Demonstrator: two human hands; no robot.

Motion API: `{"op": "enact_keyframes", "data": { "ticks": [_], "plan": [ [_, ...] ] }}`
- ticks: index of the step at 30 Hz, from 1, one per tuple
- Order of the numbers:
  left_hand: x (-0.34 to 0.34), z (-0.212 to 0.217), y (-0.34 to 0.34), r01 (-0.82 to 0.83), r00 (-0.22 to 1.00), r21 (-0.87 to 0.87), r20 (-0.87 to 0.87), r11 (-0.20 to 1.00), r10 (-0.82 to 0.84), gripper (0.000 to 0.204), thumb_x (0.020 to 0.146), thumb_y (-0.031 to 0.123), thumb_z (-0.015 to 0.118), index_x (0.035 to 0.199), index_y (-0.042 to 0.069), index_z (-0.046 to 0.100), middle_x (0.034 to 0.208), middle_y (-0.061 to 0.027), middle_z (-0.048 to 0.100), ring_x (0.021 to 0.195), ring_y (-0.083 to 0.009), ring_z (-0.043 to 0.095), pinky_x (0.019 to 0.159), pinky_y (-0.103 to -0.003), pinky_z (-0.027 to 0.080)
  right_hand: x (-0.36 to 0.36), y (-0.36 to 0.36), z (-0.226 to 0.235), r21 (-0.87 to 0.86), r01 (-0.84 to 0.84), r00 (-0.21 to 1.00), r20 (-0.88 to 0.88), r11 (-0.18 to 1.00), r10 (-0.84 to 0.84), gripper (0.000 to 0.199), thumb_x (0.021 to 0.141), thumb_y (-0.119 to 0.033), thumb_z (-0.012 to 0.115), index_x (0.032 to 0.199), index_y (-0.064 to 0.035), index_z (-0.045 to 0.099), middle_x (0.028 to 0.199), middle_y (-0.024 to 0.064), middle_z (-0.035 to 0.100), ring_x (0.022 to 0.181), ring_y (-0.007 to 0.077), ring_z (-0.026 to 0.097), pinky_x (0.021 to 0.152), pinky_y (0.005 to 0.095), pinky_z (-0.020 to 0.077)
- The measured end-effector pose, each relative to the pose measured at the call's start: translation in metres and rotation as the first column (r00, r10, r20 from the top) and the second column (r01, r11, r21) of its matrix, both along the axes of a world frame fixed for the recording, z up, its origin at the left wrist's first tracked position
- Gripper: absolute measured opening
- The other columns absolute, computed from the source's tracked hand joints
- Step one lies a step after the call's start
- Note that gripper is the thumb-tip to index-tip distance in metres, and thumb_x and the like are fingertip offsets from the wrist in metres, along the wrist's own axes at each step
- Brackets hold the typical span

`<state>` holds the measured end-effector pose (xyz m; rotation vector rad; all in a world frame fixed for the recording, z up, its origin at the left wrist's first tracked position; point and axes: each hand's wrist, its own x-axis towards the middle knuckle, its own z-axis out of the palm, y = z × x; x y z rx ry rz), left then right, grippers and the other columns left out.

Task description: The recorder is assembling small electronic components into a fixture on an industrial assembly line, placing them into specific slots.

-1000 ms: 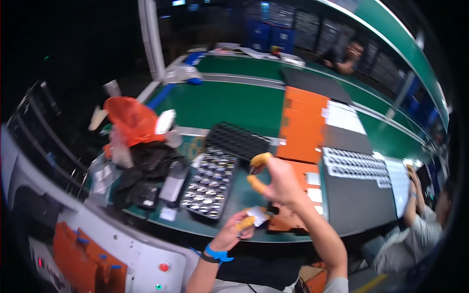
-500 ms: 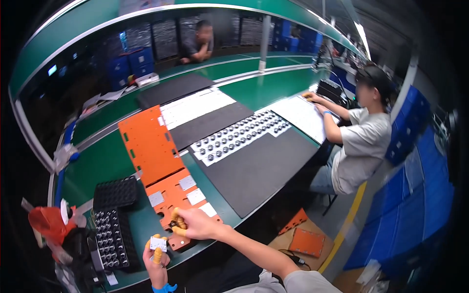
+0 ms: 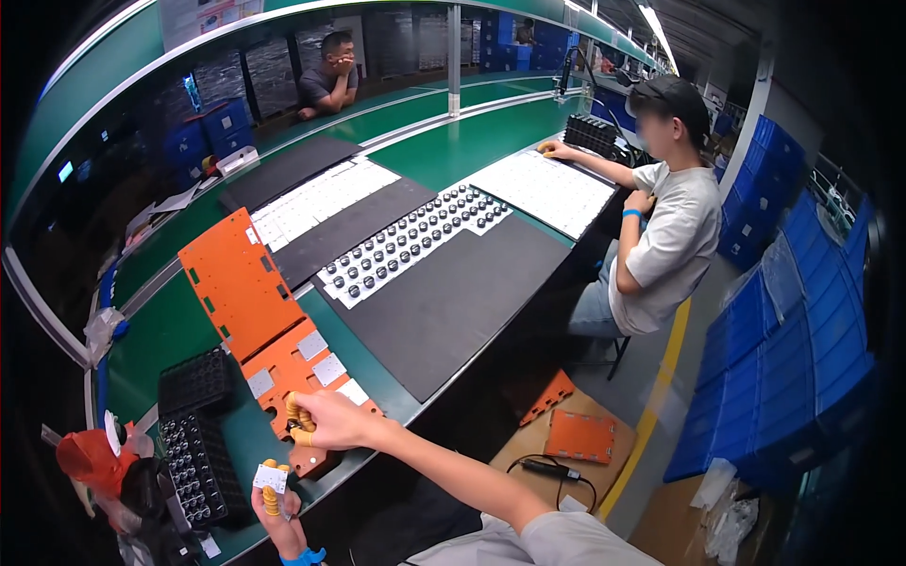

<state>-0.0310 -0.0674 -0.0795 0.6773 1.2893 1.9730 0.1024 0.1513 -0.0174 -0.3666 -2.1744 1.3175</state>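
Note:
My left hand [image 3: 283,509], in yellow finger cots and a blue wristband, pinches a small white plate [image 3: 269,478] with holes near the table's front edge. My right hand [image 3: 326,420], also in finger cots, is closed over the near end of the hinged orange fixture [image 3: 236,288]. A small dark part [image 3: 293,427] shows between its fingers; its kind is too small to make out. Several pale square plates [image 3: 328,369] lie in recesses of the fixture's lower half.
Left of the fixture stands a black tray [image 3: 200,462] of round dark parts, with another black tray [image 3: 193,377] behind it. White sheets bearing rows of dark round parts [image 3: 401,247] lie on black mats [image 3: 453,302]. A co-worker [image 3: 675,208] sits at the right; another person [image 3: 330,75] leans beyond the bench.
My view has shifted, so the bench appears farther left. Both my hands keep their grips. The co-worker's one hand has drawn back from the white sheet toward the chest.

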Motion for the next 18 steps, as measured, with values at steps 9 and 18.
{"op": "enact_keyframes", "data": {
  "ticks": [9,18],
  "plan": [
    [0.003,-0.007,0.001,-0.025,0.996,-0.010,-0.089,1.000,0.024,0.051,0.108,0.033,0.052,0.149,0.003,0.045,0.119,-0.0044,0.067,0.058,-0.0011,0.036,0.051,-0.019,0.027,0.005,-0.006,0.001,-0.188,-0.071,0.985,-0.168,0.980,0.039,0.025,0.084,-0.014,0.073,0.100,-0.0019,0.058,0.077,0.0094,0.067,0.067,0.0196,0.066,0.063,0.0346,0.0510],
    [0.001,-0.051,0.006,-0.088,0.996,-0.015,-0.009,0.996,0.088,0.055,0.099,0.018,0.054,0.150,0.003,0.042,0.131,-0.0080,0.062,0.081,-0.0089,0.053,0.068,-0.022,0.045,0.023,-0.152,0.125,0.130,-0.692,0.666,-0.265,0.710,0.697,0.025,0.082,-0.025,0.076,0.097,-0.0085,0.065,0.083,0.0091,0.071,0.079,0.0301,0.072,0.068,0.0416,0.0565]
  ]
}}
